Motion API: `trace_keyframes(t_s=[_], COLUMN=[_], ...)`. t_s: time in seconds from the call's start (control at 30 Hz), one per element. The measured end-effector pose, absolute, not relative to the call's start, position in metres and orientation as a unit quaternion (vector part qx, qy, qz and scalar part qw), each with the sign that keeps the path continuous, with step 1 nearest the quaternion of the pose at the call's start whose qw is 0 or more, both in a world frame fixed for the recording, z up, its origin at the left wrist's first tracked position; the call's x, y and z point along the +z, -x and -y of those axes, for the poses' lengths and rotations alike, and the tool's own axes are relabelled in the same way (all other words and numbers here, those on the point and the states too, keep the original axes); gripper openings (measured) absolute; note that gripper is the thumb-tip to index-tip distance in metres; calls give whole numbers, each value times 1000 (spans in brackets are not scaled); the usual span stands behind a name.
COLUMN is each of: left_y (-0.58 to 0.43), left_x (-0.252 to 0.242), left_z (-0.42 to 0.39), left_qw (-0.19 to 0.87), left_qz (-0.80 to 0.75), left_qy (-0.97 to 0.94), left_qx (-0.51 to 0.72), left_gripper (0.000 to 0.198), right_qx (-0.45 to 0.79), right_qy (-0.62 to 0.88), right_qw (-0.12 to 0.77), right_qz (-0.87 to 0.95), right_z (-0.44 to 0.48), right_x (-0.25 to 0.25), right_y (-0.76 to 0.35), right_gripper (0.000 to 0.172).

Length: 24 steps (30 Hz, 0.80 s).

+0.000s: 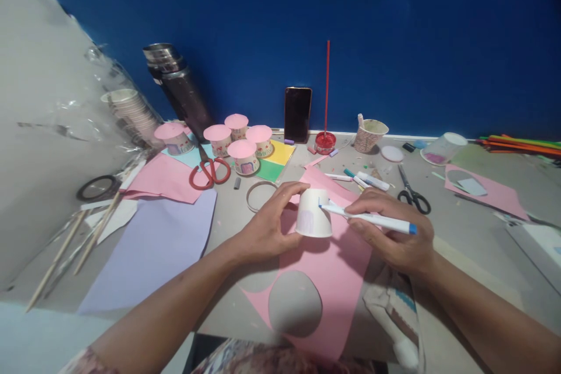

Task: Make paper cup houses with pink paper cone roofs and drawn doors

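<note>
My left hand (pixel 267 225) is closed around an upturned white paper cup (pixel 312 214) and holds it a little above a pink paper sheet (pixel 333 277) with a round hole cut out of it. My right hand (pixel 388 228) grips a white marker with a blue end cap (pixel 372 220), and the marker's tip touches the cup's side. A faint lilac patch shows on the cup's wall.
Several pink-topped decorated cups (pixel 239 143) stand at the back with red scissors (pixel 209 172), coloured papers, a dark flask (pixel 179 85) and a phone (pixel 298 114). Black scissors (pixel 412 191), loose markers (pixel 366 180), a red pot with a stick (pixel 325 141), a lilac sheet (pixel 153 245) and wooden sticks (pixel 83 239) lie around.
</note>
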<state>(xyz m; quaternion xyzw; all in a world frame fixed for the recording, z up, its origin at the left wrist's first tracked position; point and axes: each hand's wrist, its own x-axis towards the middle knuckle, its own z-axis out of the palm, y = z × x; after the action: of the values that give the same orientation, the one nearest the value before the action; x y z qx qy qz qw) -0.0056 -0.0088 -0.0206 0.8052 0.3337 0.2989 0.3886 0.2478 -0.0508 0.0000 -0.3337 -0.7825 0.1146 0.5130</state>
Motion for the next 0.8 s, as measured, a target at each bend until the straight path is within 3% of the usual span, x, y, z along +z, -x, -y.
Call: trace_keyframes(t_s=[0.8], left_y=[5], left_x=[-19], left_z=[9], left_qw=[391], left_qz=[-334], left_qy=[-803], left_qx=[302], left_gripper=[76], right_qx=[113], right_qy=[333], right_qw=[512], right_qz=[783], right_z=[52], right_x=[4], right_y=[-247], right_gripper=[17])
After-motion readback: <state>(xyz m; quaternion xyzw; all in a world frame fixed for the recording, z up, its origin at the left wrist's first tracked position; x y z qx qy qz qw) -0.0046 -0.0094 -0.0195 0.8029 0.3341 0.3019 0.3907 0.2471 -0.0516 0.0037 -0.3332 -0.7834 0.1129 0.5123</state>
